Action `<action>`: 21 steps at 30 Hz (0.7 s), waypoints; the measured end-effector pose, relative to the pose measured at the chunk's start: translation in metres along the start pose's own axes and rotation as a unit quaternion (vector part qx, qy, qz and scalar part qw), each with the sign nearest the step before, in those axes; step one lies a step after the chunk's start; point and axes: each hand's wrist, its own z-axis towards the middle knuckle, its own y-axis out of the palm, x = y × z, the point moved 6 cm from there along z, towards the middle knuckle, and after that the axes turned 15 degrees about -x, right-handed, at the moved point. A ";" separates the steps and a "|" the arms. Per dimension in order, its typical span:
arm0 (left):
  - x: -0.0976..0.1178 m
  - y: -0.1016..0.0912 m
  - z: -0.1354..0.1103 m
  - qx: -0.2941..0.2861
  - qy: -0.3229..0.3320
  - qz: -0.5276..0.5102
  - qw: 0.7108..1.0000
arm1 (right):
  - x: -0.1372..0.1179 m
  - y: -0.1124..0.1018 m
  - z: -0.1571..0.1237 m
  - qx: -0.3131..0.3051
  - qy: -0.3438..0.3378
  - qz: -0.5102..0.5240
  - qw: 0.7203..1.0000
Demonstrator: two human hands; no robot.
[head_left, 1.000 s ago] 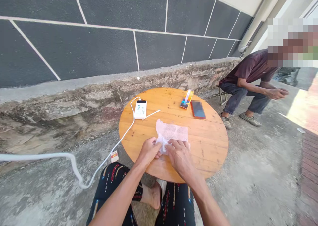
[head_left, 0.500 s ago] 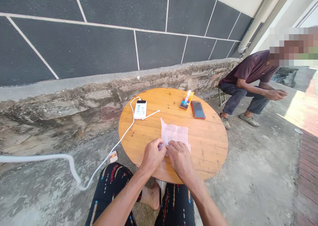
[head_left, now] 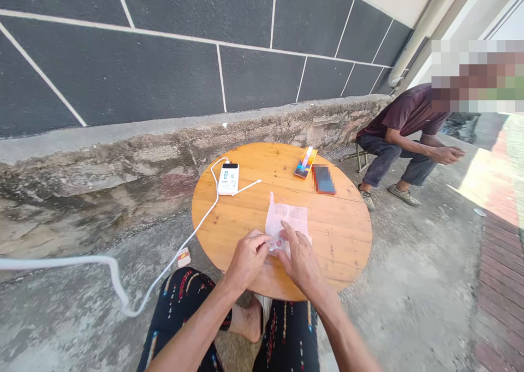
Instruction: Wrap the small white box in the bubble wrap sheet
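A thin, translucent pink sheet (head_left: 290,214), with faint marks on it, lies on the round wooden table (head_left: 229,225) close to its near side. Pinched at the sheet's near left edge are the fingers of my left hand (head_left: 249,255); whether the sheet is paper or plastic film I cannot tell. A small crinkled, clear-looking bit with reddish spots (head_left: 279,244) shows between my hands. My right hand (head_left: 301,257) is over the sheet's near right part, thumb and fingers apart, its fingertips at or just above the sheet.
A white power bank (head_left: 229,180) with a white cable (head_left: 204,219) is at the table's left. Farther right are a roll of tape (head_left: 305,162) and a blurred phone-like object (head_left: 325,179). A small box (head_left: 184,257) is on the ground. Another person (head_left: 403,126) sits at right.
My right hand's fingers have spread and lifted off the near edge, uncovering the crinkled bit. My left hand still pinches the sheet. The view has shifted slightly.
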 end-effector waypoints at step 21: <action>0.022 0.012 0.007 -0.135 0.114 0.319 0.931 | 0.048 -0.025 -0.050 0.115 0.105 0.168 0.973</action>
